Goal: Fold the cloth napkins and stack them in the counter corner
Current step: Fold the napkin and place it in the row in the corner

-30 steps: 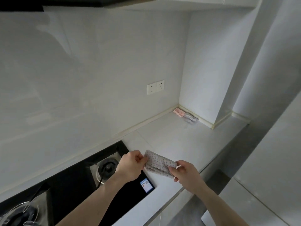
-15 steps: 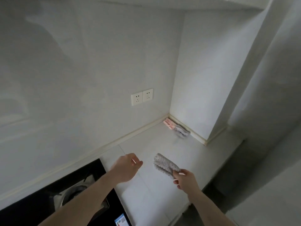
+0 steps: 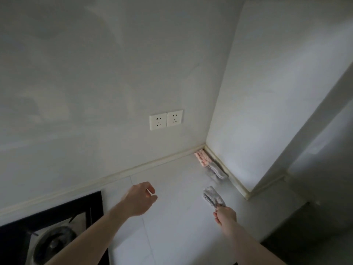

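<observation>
No readable text anywhere here, honestly. The two wall sockets (image 3: 165, 119) only show their pin holes, no brand or markings I can make out. Neither folded napkin (image 3: 213, 196) shows any lettering, though the view is probably too soft for small labels.

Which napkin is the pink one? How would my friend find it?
Find the two wall sockets, then look down and right to the counter corner. Two folded napkins lie along the side wall there. The pink napkin is deepest in the corner; the grey napkin beside it lies nearer you.
</observation>
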Demonstrator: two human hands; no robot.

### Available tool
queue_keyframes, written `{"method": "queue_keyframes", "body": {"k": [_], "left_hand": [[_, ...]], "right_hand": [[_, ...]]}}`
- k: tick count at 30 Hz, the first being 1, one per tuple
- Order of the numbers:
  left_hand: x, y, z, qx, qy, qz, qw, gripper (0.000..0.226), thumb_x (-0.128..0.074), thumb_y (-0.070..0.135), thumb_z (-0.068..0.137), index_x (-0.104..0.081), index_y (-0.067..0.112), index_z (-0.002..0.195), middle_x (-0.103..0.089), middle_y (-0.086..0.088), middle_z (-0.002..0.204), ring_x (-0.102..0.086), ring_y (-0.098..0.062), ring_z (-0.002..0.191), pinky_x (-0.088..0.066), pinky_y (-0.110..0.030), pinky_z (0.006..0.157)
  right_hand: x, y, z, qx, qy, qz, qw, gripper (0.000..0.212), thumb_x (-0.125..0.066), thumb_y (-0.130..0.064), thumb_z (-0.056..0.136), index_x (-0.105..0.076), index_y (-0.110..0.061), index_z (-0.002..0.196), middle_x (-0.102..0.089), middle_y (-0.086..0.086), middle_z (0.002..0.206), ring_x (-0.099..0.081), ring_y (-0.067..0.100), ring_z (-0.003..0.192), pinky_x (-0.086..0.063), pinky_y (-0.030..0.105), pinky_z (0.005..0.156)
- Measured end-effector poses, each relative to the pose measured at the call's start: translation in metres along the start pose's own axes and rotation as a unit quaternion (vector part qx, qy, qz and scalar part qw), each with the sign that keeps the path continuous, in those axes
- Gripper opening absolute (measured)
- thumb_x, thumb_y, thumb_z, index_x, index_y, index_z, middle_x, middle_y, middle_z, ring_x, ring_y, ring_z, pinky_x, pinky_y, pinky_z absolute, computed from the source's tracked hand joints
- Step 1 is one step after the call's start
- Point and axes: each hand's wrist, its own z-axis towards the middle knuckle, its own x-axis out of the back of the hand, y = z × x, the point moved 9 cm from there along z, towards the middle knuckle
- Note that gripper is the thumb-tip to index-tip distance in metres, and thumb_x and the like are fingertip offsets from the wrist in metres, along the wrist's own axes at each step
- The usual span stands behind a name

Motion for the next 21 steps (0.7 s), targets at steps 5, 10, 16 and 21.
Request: {"method": "queue_keyframes", "body": {"k": [5,10,16,21], "left_hand": [[-0.027,0.017,0.02,0.003,-0.014,0.017,1.0,0.011,-0.066,0.042,0.09,-0.06,0.034,0.097,-0.064,0.018,0.085,-0.061,-0.011,0.092,-0.049,-0.027,0.087],[-0.038,0.022,0.035,0.007,-0.022,0.025,0.999,0.012,-0.066,0.046,0.089,-0.059,0.038,0.095,-0.064,0.02,0.085,-0.062,-0.009,0.089,-0.052,-0.03,0.089],[-0.04,0.023,0.049,0.02,-0.024,0.04,0.999,0.011,-0.064,0.046,0.089,-0.059,0.039,0.096,-0.065,0.02,0.089,-0.061,-0.01,0.091,-0.051,-0.03,0.089],[-0.045,0.028,0.057,0.018,-0.042,0.047,0.998,0.01,-0.064,0.046,0.091,-0.057,0.04,0.096,-0.064,0.021,0.089,-0.061,-0.009,0.091,-0.051,-0.03,0.09]], "right_hand": [[0.015,-0.015,0.045,-0.008,0.03,0.027,0.999,0.019,-0.065,-0.018,0.099,-0.06,-0.005,0.086,-0.059,0.009,0.061,-0.053,0.01,0.039,-0.039,0.016,0.03],[0.038,-0.031,0.085,-0.007,0.063,0.016,0.998,0.015,-0.063,-0.02,0.1,-0.062,-0.007,0.092,-0.06,0.01,0.065,-0.052,0.018,0.049,-0.034,0.014,0.028],[0.059,-0.026,0.117,0.026,0.121,-0.246,0.961,0.058,-0.068,-0.029,0.086,-0.054,-0.007,0.137,-0.064,0.025,0.126,-0.066,0.041,0.106,-0.054,0.046,0.088],[0.025,-0.046,0.09,0.196,0.07,-0.43,0.878,0.068,-0.063,-0.022,0.092,-0.036,-0.019,0.155,-0.032,0.011,0.161,-0.042,0.036,0.139,-0.039,0.041,0.111]]}}
